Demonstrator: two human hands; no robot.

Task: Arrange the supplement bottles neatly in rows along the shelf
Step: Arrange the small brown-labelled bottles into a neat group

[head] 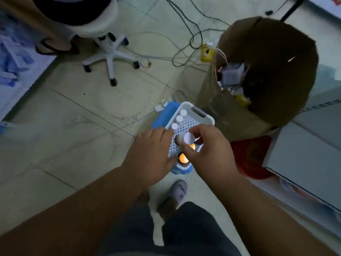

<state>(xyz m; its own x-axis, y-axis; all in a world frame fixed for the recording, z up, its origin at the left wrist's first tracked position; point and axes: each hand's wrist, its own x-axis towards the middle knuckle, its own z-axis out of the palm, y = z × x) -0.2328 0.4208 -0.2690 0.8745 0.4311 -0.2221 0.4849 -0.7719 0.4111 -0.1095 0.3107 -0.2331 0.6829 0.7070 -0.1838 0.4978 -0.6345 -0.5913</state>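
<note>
Two hands over a white perforated basket (198, 112), seen from above, dim light, some blur. Far left: edge of a pale surface with blue packets (13, 58), blurred, contents not readable. Next right, a white swivel stool (108, 56) on a five-star castor base, standing on the tiled floor (73, 111). Loose cables (186, 43) trail across the tiles behind it toward a yellow power strip (205, 53).

Centre: left hand (150, 154) lies low over the basket's near-left corner, fingers curled down onto the rim; whether it actually clasps the rim or only rests there cannot be told. The basket sits on a blue box (162, 115), handle slot at the far end. Three white-capped bottles (179, 118) stand upright in a row along the basket's left wall, close together. Near the front of the basket, two orange-lit caps (183, 157) show between the hands, partly covered.

Right hand (208, 150) pinches a white-capped bottle (188, 138) between thumb and fingers, holding it tilted, above the basket floor, cap turned toward the camera. Bottle body mostly hidden by the fingers.

Below the hands: dark trousers and a grey slipper (180, 191) on the tiles.

Right of the basket, touching or just beside it: a tall open cardboard box (276, 61) with small cartons and wires inside. A red round object (251, 156) lies on the floor at its foot. Far right: grey shelf (304, 163), seen edge-on.
</note>
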